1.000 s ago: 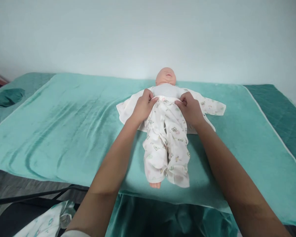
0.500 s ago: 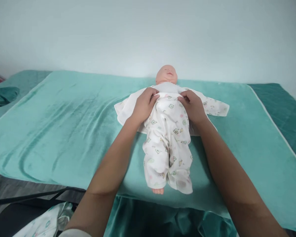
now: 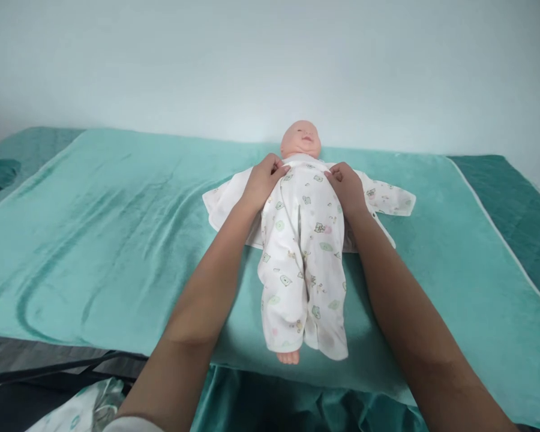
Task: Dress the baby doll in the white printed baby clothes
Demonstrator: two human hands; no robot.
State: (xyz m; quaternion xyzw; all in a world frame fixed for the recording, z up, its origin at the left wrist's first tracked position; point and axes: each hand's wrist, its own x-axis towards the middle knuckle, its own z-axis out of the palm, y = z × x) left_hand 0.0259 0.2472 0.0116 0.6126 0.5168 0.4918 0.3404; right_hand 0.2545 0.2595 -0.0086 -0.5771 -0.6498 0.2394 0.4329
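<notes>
left hand (image 3: 267, 179) and right hand (image 3: 345, 185), both pinched on the printed trousers (image 3: 324, 240) at the top edge, either side of the doll (image 3: 300, 139), seemingly to pull evenly! trousers cover the doll's legs; the jacket (image 3: 390, 198) fans out beside it, likely keeping its flaps clear.

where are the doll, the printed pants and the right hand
Doll (image 3: 300, 139): head camera view, on its head.
Printed pants (image 3: 318, 246): head camera view, on the leg at picture right.
Right hand (image 3: 348, 189): head camera view, back of the hand.
</notes>
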